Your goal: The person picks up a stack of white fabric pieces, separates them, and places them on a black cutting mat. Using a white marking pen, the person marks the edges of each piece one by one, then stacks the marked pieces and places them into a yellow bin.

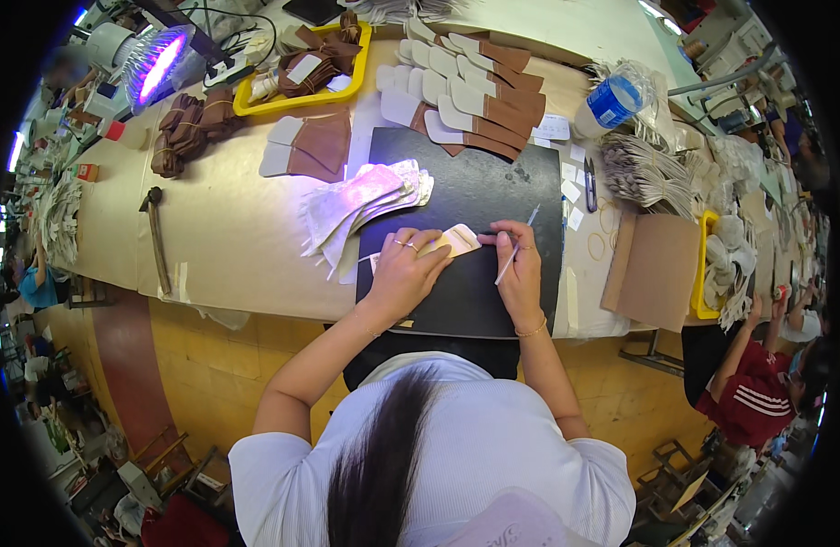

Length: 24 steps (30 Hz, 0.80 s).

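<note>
My left hand [405, 272] rests on the black mat [520, 196] and holds a small cream piece with a slot [460, 239] against it, fingers over its left part. Most of that piece's near end is hidden under the hand. My right hand [520, 273] is closed round a thin white pen [506, 263], its lower end near the mat and its index finger reaching to the cream piece's right end. Left of the piece, a fanned stack of pale, silvery strips [360, 205] lies partly on the mat, lit by a purple-white lamp [157, 68].
Rows of brown pieces with pale ends [474, 96] lie beyond the mat. A yellow tray [301, 102] holds brown bundles. At left is a hammer [155, 237]. To the right are a blue-labelled bottle [609, 105], snips [590, 185], brown board [652, 269] and pale strip bundles [648, 173].
</note>
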{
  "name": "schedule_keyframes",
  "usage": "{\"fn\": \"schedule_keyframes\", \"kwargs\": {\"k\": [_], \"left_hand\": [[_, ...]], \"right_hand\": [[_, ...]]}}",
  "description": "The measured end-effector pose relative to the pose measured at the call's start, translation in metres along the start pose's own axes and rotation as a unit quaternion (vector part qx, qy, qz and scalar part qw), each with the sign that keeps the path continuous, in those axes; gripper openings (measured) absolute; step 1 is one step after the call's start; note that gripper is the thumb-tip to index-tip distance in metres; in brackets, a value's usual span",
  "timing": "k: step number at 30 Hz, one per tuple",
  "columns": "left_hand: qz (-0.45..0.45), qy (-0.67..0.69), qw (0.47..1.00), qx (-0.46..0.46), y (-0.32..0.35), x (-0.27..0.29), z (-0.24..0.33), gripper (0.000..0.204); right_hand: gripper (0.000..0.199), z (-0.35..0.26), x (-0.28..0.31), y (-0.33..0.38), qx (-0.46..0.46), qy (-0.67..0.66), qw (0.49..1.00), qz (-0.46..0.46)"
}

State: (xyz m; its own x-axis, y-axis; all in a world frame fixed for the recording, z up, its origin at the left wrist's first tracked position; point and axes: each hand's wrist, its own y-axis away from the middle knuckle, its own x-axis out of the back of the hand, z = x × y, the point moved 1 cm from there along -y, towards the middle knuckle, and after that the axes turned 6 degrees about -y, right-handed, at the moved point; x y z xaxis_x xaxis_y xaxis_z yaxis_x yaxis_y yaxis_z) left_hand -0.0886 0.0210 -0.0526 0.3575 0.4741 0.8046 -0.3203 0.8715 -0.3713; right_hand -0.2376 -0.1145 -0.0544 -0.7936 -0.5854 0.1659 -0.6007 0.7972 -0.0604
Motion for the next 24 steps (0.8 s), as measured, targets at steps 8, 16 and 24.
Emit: {"fn": "schedule_keyframes", "kwargs": {"k": [8,16,24], "left_hand": [[0.021,-0.02,0.999,-0.015,-0.007,-0.005,-0.003,0.017],[0.013,-0.02,1.0,-0.012,-0.006,-0.007,-0.003,0.018],[-0.002,-0.045,0.999,-0.011,-0.007,-0.007,0.003,0.019]], "right_hand": [[0.02,0.006,0.0,-0.008,0.016,-0.001,1.0,-0.002],[0.027,0.002,0.0,-0.009,0.049,0.0,0.999,-0.007],[0.016,-0.013,0.002,-0.017,0.156,0.155,0.974,-0.063]]}}
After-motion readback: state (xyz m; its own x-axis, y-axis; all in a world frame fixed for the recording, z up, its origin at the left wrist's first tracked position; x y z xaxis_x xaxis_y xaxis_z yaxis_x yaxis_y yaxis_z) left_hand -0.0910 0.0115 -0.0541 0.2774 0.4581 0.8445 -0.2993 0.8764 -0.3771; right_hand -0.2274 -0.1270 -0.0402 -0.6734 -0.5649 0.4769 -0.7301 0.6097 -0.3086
